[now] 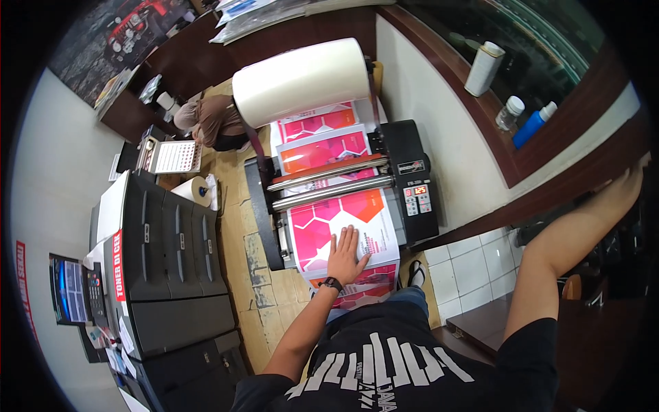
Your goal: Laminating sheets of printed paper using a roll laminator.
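**Palm flat on the print at the laminator**

The left hand (345,255) lies open, fingers spread, on the pink printed sheet (336,230), pinning it flat at six o'clock of the rollers (329,182). The right hand (626,187), at three o'clock, braces against the wooden counter (549,184); its grip cannot be told.

black printed t-shirt (405,364), dark wristwatch (333,283)

The left hand (345,255) lies flat, fingers spread, on a pink, orange and white printed sheet (322,223) at the near side of a black roll laminator (412,185). The right hand (628,185) rests on a dark wooden ledge (549,189) at far right. A large white film roll (300,81) sits on the far side of the machine.
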A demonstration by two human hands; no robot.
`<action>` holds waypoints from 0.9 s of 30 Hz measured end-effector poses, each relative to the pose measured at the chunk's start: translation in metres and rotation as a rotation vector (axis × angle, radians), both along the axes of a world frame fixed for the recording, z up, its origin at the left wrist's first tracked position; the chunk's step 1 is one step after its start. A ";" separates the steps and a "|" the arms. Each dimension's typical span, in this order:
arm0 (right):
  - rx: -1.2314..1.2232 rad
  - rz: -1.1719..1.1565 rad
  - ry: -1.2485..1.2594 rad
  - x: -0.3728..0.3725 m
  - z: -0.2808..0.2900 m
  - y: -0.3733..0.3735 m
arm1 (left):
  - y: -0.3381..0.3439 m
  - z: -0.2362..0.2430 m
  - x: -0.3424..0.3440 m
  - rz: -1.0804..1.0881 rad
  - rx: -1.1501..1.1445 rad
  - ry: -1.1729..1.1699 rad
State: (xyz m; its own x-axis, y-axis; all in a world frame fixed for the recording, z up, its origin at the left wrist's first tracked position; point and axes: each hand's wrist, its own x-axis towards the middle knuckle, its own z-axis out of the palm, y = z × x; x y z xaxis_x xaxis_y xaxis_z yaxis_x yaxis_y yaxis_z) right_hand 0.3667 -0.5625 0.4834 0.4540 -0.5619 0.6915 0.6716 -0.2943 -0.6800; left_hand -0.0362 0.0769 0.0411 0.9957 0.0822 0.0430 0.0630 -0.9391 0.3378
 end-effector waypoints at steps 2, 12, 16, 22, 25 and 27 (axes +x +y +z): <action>0.006 0.006 -0.001 -0.009 -0.005 -0.022 | -0.001 0.005 0.003 0.002 -0.001 -0.002; 0.017 0.059 -0.066 -0.200 0.034 0.320 | 0.003 0.004 0.003 0.009 -0.030 -0.034; 0.026 0.123 -0.072 -0.333 0.041 0.544 | 0.008 -0.010 -0.026 0.078 -0.025 -0.029; 0.061 -0.002 -0.127 -0.339 0.064 0.530 | 0.000 0.005 -0.039 -0.055 0.022 -0.035; 0.073 -0.028 -0.134 -0.337 0.060 0.531 | 0.002 0.005 -0.038 -0.055 0.020 -0.017; 0.065 -0.037 -0.136 -0.335 0.052 0.533 | 0.002 0.002 -0.039 -0.035 0.024 -0.014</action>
State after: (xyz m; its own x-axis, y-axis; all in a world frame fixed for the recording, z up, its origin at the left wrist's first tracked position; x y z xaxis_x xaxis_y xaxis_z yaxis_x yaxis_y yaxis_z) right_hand 0.0319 -0.0294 0.5356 0.3369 -0.6223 0.7066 0.7480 -0.2789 -0.6022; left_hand -0.0753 0.0793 0.0436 0.9973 0.0457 0.0581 0.0251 -0.9486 0.3154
